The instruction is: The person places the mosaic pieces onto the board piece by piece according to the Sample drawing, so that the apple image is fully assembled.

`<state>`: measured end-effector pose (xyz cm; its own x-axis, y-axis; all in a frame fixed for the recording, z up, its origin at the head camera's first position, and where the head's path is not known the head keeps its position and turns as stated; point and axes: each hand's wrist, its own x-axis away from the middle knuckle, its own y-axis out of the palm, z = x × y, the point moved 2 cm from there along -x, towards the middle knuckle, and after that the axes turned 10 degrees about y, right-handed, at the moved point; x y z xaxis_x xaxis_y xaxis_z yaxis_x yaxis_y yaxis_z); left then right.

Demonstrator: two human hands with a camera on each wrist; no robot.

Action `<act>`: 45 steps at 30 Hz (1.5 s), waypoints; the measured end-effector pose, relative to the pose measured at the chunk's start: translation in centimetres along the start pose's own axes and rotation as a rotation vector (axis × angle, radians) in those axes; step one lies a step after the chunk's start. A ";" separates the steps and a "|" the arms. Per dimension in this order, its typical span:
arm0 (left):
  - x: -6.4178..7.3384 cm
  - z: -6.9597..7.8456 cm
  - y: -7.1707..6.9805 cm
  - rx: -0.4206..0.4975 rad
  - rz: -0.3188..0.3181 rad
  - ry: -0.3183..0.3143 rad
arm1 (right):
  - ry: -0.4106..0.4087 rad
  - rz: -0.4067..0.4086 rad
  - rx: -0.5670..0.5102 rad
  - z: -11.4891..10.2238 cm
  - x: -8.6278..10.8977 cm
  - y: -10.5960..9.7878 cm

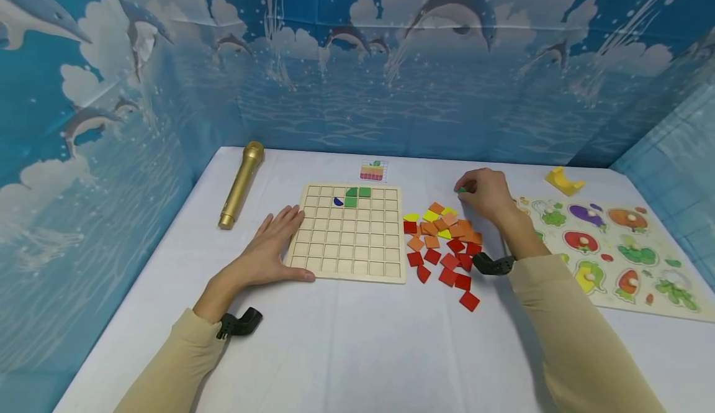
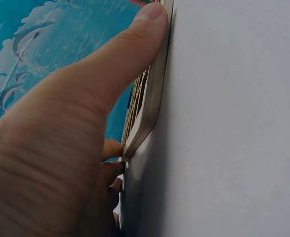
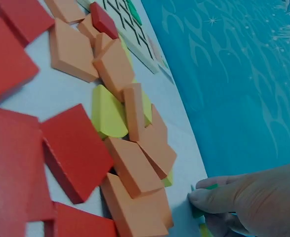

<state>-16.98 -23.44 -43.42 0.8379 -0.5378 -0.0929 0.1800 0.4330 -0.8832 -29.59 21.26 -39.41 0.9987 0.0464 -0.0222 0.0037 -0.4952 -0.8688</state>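
A wooden grid board [image 1: 347,239] lies on the white table. Near its top edge are two green square tiles, one green rounded tile [image 1: 352,192] and a dark blue curved piece [image 1: 337,202]. My left hand [image 1: 268,254] rests spread at the board's lower left corner, fingers along the left side and thumb on the front edge. Beyond the loose tiles, my right hand [image 1: 487,194] pinches a small green tile [image 3: 197,213] between thumb and fingers, mostly hidden by them. Red tiles [image 1: 449,276], orange tiles [image 1: 429,228] and yellow tiles [image 1: 430,216] lie scattered right of the board.
A small pattern card [image 1: 373,171] lies behind the board. A gold microphone [image 1: 241,186] is at the left. To the right are a vegetable puzzle board [image 1: 606,258] and a yellow crescent-shaped piece [image 1: 564,181]. Dolphin-print curtains [image 1: 346,102] enclose the table's back and sides.
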 end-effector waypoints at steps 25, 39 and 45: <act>0.0 -0.2 0.0 -0.004 -0.006 0.004 | 0.022 -0.005 -0.316 -8.0 2.1 3.6; 0.0 -0.2 -0.1 0.000 -0.006 0.001 | 0.026 -0.071 -0.386 -12.7 2.0 6.9; 0.0 -0.2 0.0 -0.007 -0.007 -0.001 | -0.006 -0.040 -0.396 -13.6 2.1 8.1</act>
<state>-17.13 -23.61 -43.49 0.8371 -0.5402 -0.0860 0.1822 0.4237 -0.8873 -26.80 5.53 -39.80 0.9970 0.0767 0.0035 0.0629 -0.7892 -0.6109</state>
